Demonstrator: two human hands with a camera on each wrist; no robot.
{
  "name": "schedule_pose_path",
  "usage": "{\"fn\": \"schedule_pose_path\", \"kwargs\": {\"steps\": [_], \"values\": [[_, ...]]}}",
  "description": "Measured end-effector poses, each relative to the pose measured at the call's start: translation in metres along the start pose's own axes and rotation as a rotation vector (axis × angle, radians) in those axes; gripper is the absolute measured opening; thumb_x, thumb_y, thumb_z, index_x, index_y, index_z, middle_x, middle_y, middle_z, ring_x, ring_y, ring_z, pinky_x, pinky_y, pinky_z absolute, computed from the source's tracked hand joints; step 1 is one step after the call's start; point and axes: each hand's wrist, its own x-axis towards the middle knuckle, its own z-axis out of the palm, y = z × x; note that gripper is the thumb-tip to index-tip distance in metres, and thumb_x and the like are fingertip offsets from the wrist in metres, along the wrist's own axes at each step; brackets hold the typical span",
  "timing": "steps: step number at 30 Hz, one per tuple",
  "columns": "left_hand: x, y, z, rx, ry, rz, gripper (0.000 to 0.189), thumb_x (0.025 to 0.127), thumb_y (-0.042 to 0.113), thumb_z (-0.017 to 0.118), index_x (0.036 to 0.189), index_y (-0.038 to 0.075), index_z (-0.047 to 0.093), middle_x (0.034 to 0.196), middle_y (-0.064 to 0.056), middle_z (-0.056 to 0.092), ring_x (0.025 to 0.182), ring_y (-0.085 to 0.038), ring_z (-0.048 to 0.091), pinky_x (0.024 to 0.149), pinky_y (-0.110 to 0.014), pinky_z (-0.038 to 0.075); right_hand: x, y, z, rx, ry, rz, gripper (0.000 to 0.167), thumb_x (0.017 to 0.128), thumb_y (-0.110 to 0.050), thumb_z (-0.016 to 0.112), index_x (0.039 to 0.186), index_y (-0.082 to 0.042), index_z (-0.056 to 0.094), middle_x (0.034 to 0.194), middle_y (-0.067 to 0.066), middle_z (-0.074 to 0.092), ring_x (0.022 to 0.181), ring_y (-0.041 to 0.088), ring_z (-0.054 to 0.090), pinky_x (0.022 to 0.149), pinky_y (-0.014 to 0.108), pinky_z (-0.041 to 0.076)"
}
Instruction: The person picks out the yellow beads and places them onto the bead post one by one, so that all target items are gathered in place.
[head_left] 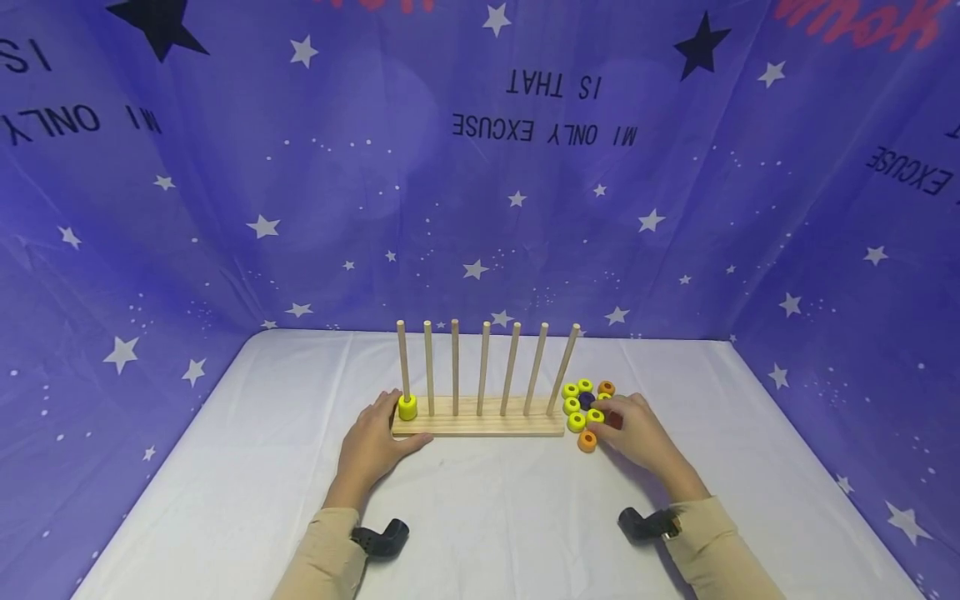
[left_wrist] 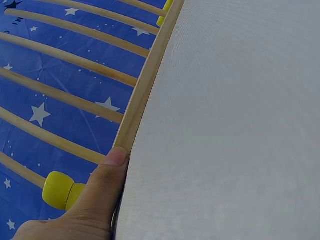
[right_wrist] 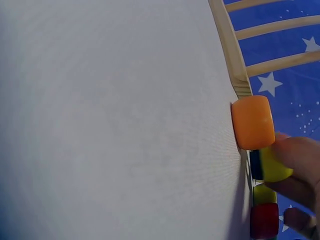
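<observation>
A wooden peg rack (head_left: 480, 425) stands on the table, its several upright pegs in one row. My left hand (head_left: 372, 437) grips the rack's left end, with the thumb along the front edge, as the left wrist view also shows. Two yellow beads (left_wrist: 58, 191) are stacked on the leftmost peg. At the rack's right end, my right hand (head_left: 637, 429) pinches a yellow bead (right_wrist: 275, 166) between thumb and finger. Around it lie loose beads: several yellow ones, an orange bead (head_left: 587, 441) in front, another orange bead (head_left: 606, 388) behind, a dark blue bead (head_left: 587, 401) and a red bead (right_wrist: 264, 221).
A white cloth (head_left: 495, 517) covers the table. Blue curtains (head_left: 480, 233) with stars and lettering rise behind it and at both sides. Each wrist wears a black camera mount, one (head_left: 382, 540) on the left and another (head_left: 647, 525) on the right.
</observation>
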Motion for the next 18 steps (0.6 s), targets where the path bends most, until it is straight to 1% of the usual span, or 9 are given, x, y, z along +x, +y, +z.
{"fn": "schedule_pose_path", "kwargs": {"steps": [3,4,6,8,10,12,14,18], "values": [[0.0,0.0,0.001,0.001,0.005,0.0,0.105,0.071,0.067,0.077,0.15,0.008,0.041,0.154,-0.016,0.044,0.145,-0.037,0.037,0.115,-0.06,0.035,0.002,-0.002,-0.003,0.031,0.013,0.007,0.045,0.085,-0.038,0.077,0.122,-0.013,0.07,0.108,0.003,0.069,0.096,0.019,0.055,0.081,0.034,0.048],[0.0,-0.001,0.001,0.002,0.008,0.002,0.105,0.071,0.067,0.077,0.15,0.008,0.041,0.154,-0.016,0.044,0.145,-0.038,0.038,0.115,-0.06,0.035,0.002,-0.002,-0.005,0.046,0.022,-0.005,0.045,0.086,-0.038,0.077,0.122,-0.011,0.07,0.108,0.005,0.07,0.096,0.02,0.058,0.082,0.036,0.05],[0.0,-0.001,0.001,0.001,0.014,0.004,0.104,0.071,0.067,0.078,0.15,0.008,0.041,0.154,-0.016,0.045,0.145,-0.038,0.038,0.115,-0.06,0.035,0.004,-0.004,-0.009,0.075,0.044,-0.025,0.044,0.086,-0.035,0.077,0.121,-0.009,0.07,0.109,0.006,0.071,0.097,0.022,0.063,0.084,0.041,0.055],[0.0,-0.002,0.002,-0.001,0.021,0.006,0.104,0.071,0.066,0.078,0.149,0.008,0.042,0.153,-0.016,0.046,0.144,-0.038,0.039,0.115,-0.06,0.036,0.007,-0.005,-0.013,0.099,0.06,-0.039,0.043,0.088,-0.032,0.076,0.122,-0.006,0.069,0.111,0.009,0.071,0.098,0.025,0.067,0.087,0.045,0.057],[0.0,-0.002,0.002,0.004,0.025,0.01,0.104,0.071,0.066,0.078,0.149,0.008,0.042,0.152,-0.017,0.046,0.144,-0.038,0.04,0.114,-0.06,0.037,0.009,-0.007,-0.018,0.105,0.069,-0.046,0.043,0.089,-0.029,0.075,0.123,-0.004,0.068,0.116,0.012,0.071,0.103,0.029,0.067,0.092,0.05,0.055],[-0.001,-0.002,0.002,0.006,0.026,0.011,0.104,0.071,0.065,0.079,0.149,0.008,0.042,0.152,-0.017,0.047,0.143,-0.039,0.04,0.114,-0.06,0.037,0.011,-0.01,-0.026,0.093,0.07,-0.036,0.042,0.09,-0.029,0.074,0.124,-0.005,0.067,0.12,0.013,0.07,0.108,0.032,0.066,0.096,0.053,0.053],[-0.001,-0.002,0.002,0.009,0.025,0.012,0.103,0.071,0.064,0.079,0.149,0.007,0.042,0.152,-0.017,0.047,0.143,-0.039,0.04,0.113,-0.061,0.037,0.013,-0.014,-0.035,0.08,0.067,-0.035,0.042,0.091,-0.029,0.073,0.125,-0.005,0.067,0.121,0.013,0.069,0.11,0.035,0.064,0.096,0.055,0.052],[-0.001,-0.001,0.002,0.009,0.023,0.008,0.103,0.071,0.064,0.079,0.149,0.008,0.042,0.152,-0.016,0.047,0.144,-0.038,0.039,0.114,-0.06,0.037,0.022,-0.024,-0.055,0.045,0.08,-0.065,0.041,0.092,-0.029,0.071,0.126,-0.007,0.066,0.121,0.013,0.069,0.113,0.038,0.062,0.097,0.057,0.051]]}}
